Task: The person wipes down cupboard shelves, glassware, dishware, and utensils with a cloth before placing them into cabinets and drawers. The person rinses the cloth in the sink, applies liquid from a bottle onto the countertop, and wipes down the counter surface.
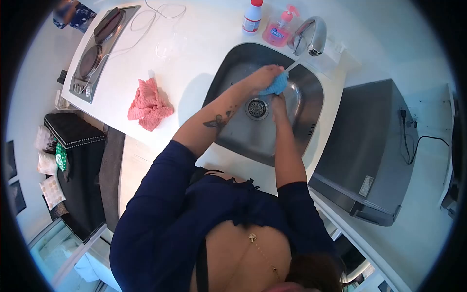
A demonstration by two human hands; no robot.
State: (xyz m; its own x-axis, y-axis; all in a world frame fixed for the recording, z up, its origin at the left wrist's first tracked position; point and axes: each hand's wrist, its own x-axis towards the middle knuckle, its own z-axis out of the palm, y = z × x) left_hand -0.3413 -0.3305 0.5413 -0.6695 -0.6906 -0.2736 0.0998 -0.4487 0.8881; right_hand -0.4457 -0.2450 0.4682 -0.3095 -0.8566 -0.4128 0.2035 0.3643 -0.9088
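Observation:
Over the steel sink (243, 138), both hands hold a blue cloth (276, 86) beneath the running water of the chrome faucet (316, 41). My left hand (266, 78) has its fingers closed round the cloth's upper left side. Just below and to the right, my right hand (279, 103) grips the cloth's lower end, its fingers partly hidden by the cloth. The round drain (257, 109) shows under the hands. A crumpled pink cloth (150, 105) lies on the white counter, left of the sink.
A white bottle with a red cap (252, 18) and a pink soap bottle (278, 32) stand behind the sink. A cooktop (92, 61) is at the far left, with a white cable near it. A grey fridge (362, 141) stands right. Part of a person (73, 15) shows at top left.

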